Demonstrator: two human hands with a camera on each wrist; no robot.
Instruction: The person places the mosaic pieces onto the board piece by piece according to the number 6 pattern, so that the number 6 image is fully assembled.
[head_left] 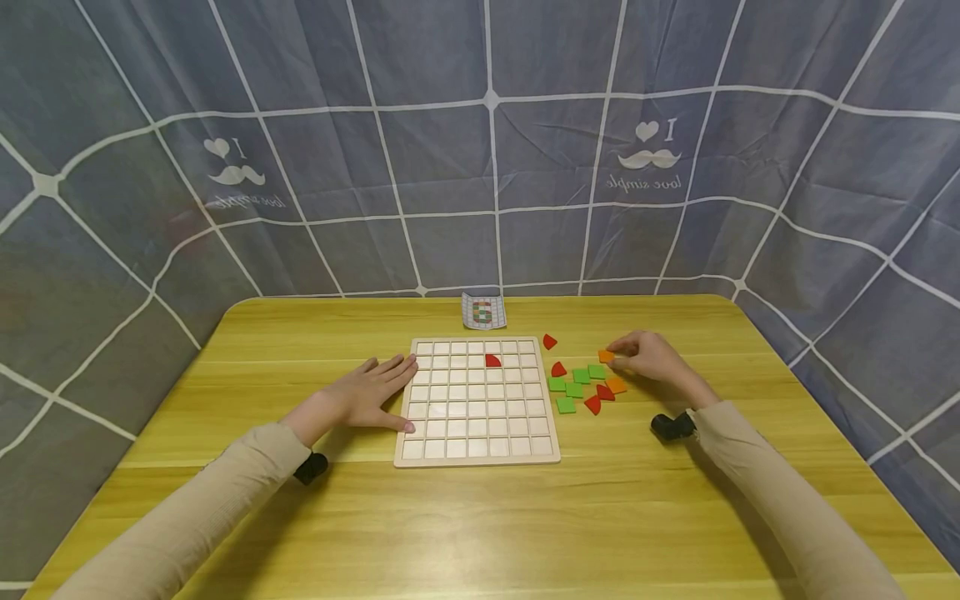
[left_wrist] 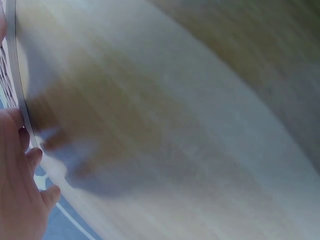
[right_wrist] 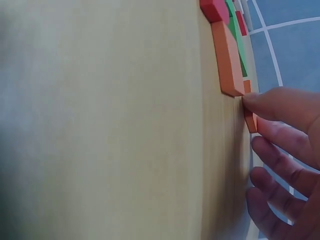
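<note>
A wooden grid board [head_left: 480,462] lies on the table, with one red quarter-circle tile [head_left: 492,361] in a cell of its second row. My left hand [head_left: 367,393] lies spread flat at the board's left side, fingertips and thumb on its edge; the left wrist view catches this hand [left_wrist: 20,175] at the far left. To the right of the board, my right hand [head_left: 651,358] pinches an orange tile [head_left: 605,357] between thumb and forefinger, low at the table. Another orange tile [right_wrist: 229,60] lies close by in the right wrist view, beside the held one.
Several green square tiles [head_left: 573,390] and red quarter-circle tiles [head_left: 593,405] lie loose between the board and my right hand. Behind the board sits a small paper card [head_left: 483,312] with a coloured grid pattern. A grey checked curtain [head_left: 420,167] hangs around the table [head_left: 465,533].
</note>
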